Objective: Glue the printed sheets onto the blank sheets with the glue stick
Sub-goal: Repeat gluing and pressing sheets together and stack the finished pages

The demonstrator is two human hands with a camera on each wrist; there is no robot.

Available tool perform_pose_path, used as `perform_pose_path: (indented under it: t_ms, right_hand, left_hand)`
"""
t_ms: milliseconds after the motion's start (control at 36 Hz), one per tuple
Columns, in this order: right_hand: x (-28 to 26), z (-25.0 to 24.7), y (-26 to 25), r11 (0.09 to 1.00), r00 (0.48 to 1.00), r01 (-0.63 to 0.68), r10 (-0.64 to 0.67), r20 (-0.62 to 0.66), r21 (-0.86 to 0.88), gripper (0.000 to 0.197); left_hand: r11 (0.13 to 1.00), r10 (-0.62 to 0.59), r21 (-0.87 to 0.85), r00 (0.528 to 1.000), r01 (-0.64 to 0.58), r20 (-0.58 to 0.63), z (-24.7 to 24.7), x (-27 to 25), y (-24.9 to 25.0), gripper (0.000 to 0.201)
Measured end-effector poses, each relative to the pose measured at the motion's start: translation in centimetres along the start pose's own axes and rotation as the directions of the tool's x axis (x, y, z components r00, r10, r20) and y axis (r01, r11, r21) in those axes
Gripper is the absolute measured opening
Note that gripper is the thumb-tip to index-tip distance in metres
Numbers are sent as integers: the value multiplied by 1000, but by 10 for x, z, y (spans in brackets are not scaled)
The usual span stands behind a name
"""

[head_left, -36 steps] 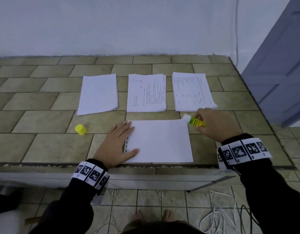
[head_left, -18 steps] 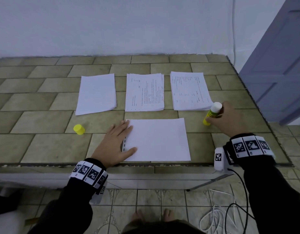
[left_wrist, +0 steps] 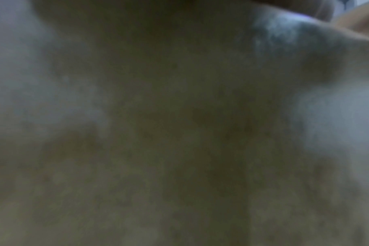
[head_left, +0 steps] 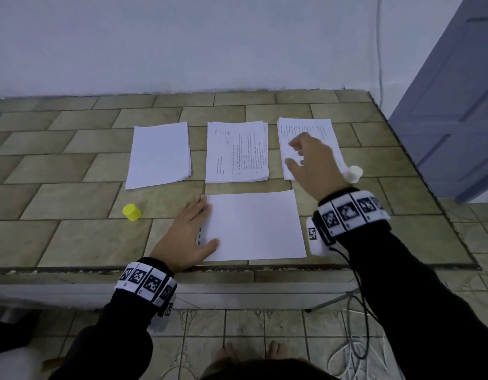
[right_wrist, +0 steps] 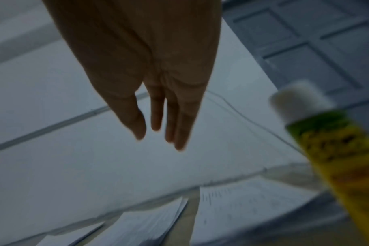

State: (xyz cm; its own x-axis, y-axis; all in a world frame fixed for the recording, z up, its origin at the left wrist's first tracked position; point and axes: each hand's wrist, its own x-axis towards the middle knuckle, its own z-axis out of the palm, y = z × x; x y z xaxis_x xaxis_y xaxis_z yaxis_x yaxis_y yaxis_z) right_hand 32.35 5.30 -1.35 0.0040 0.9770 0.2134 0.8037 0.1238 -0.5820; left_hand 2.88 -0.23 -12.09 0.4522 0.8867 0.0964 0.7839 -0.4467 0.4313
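Observation:
A white sheet (head_left: 255,226) lies flat near the front edge of the tiled counter. My left hand (head_left: 192,231) rests flat on its left edge, fingers straight. Behind it lie three stacks: blank sheets (head_left: 159,154) at the left, printed sheets (head_left: 237,152) in the middle, and another printed stack (head_left: 323,127) at the right. My right hand (head_left: 305,157) hovers empty over that right stack, fingers straight and spread; the right wrist view shows the fingers (right_wrist: 156,116) extended. The uncapped glue stick (head_left: 353,174) (right_wrist: 335,149) stands upright just right of that hand.
The yellow glue cap (head_left: 131,212) sits on the counter left of my left hand. A grey door (head_left: 451,105) stands at the right past the counter's edge. White and black cables (head_left: 355,352) lie on the floor below. The left wrist view is dark and blurred.
My right hand carried the glue stick from the front sheet to the right, stood it on the counter, let go and moved over the right printed stack. The left hand has stayed put.

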Motion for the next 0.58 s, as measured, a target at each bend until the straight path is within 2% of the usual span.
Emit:
perform_pose_path:
  t_ms: [56, 83, 194, 278, 389, 583]
  right_hand:
    - [14, 14, 3, 990, 977, -134, 139, 163, -40, 39]
    - [19, 21, 4, 979, 959, -189, 200, 198, -72, 40]
    - [38, 47, 14, 913, 918, -334, 371, 139, -233, 32]
    - [45, 53, 19, 851, 884, -393, 454, 113, -350, 33]
    - [48, 56, 27, 822, 878, -375, 463, 120, -429, 30]
    - [50, 47, 32, 837, 911, -301, 394, 121, -458, 24]
  left_hand:
    - [1000, 0, -12, 1000, 0, 9, -2, 0, -1, 95]
    - [1000, 0, -19, 1000, 0, 13, -2, 0, -2, 94]
    - [999, 2, -54, 1000, -1, 25, -3, 0, -3, 94]
    - [998, 11, -59, 1000, -10, 15, -3, 0, -4, 94]
    - [995, 20, -94, 1000, -22, -18, -3, -2, -7, 90]
    - [968, -28, -251, 994, 0, -107, -4, -4, -7, 78]
